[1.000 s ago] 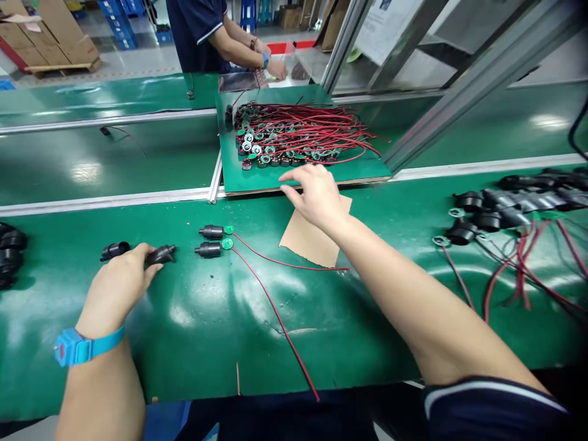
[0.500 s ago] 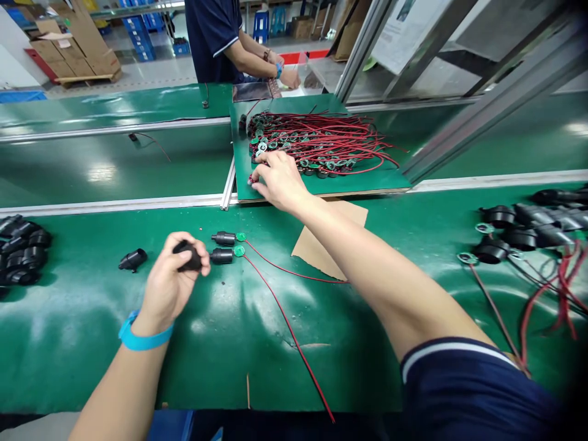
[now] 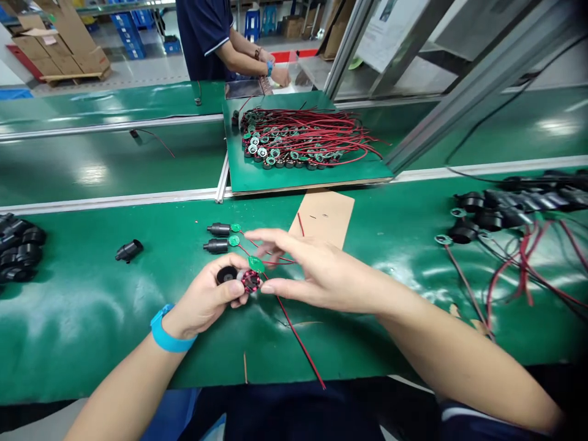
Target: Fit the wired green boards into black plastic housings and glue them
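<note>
My left hand (image 3: 209, 297) is closed around a black cylindrical housing (image 3: 225, 275). At its fingertips sits a round motor stator (image 3: 250, 282) with red windings, and a small green circuit board (image 3: 256, 264) stands beside it. My right hand (image 3: 303, 269) is open just to the right, thumb and fingers apart around the stator and board; whether it touches them I cannot tell. Behind the hands lie two black housings, an upper one (image 3: 219, 229) and a lower one (image 3: 215, 246), each with a green board and red wire. Another black housing (image 3: 129, 250) lies to the left.
A raised green board (image 3: 257, 180) carries many stators with red wires (image 3: 316, 131). Cardboard (image 3: 331, 214) lies before it. Black parts pile up at left (image 3: 21, 251) and, with wires, at right (image 3: 487, 217). A co-worker (image 3: 206, 43) stands across the bench.
My right hand has come back from the raised board to my left hand, opening. The stator with its green board is now at my left fingertips. My left hand has moved right and turned the housing.
</note>
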Available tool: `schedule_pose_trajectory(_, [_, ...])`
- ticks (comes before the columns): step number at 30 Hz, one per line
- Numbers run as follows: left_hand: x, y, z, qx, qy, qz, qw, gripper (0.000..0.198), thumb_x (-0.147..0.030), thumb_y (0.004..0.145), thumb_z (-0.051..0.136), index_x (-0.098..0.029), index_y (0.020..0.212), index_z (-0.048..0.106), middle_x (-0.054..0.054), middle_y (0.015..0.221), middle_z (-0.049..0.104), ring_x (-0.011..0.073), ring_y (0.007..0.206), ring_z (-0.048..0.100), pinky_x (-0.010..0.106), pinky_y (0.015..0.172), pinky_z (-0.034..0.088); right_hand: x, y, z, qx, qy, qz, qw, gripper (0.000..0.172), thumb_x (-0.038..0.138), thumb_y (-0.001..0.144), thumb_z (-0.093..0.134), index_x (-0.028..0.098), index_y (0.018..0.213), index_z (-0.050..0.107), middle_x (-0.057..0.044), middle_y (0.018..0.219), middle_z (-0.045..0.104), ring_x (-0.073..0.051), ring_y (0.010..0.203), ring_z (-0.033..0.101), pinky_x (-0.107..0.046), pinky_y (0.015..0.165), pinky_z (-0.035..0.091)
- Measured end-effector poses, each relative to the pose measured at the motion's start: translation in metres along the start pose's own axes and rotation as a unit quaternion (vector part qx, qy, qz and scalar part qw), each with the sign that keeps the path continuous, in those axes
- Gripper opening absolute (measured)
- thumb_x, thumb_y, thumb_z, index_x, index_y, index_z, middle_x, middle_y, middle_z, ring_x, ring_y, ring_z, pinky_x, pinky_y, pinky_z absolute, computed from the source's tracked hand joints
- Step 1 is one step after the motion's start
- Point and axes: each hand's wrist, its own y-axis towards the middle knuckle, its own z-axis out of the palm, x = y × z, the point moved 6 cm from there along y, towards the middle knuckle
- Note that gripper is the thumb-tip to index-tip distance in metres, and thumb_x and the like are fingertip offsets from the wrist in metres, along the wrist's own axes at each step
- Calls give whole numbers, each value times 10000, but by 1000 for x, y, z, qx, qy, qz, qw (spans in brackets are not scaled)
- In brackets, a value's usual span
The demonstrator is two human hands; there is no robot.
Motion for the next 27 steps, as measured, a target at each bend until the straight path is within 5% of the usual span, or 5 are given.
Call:
schedule_pose_trajectory(3, [3,-2,5,23,20,5,1000,531,-507,652,925,-166,963,662,-7,716,634,73,581,574,152,521,426,-2,-15,2,37,123,96,987,238,356,1000,606,196,1177,610,15,817,632,-126,721,593,-252,668,496])
schedule_pose_trajectory(8, [6,-2,14,43,40,1,998,492,-532,702,886,-149,919,666,16,761,653,68,588,560,154,516,423,1,-33,11,-64,300,122,944,146,298,981,624,216,1017,509,57,791,433,-81,669,425,-199,598,401])
schedule_pose_trajectory(13, [15,-1,19,48,28,-32,998,501,-558,718,864,-153,894,628,-2,722,629,64,564,551,151,499,402,-12,-34,22,-109,271,158,943,335,275,876,748,208,1190,654,87,677,345,-72,561,291,-210,505,267])
schedule_pose_trajectory(17, [23,0,17,47,40,-63,996,537,-583,715,855,-169,968,624,-8,722,622,71,563,536,166,499,374,-21,-30,22,-137,238,149,950,187,343,842,796,159,869,776,32,704,522,-56,530,343,-225,470,257])
schedule_pose_trajectory(27, [11,-2,19,39,255,77,963,380,-369,864,771,-212,1126,544,20,963,598,145,826,551,269,742,442,-6,-41,16,-262,13,15,965,74,211,862,760,151,830,789,50,563,471,-79,511,415,-233,483,315])
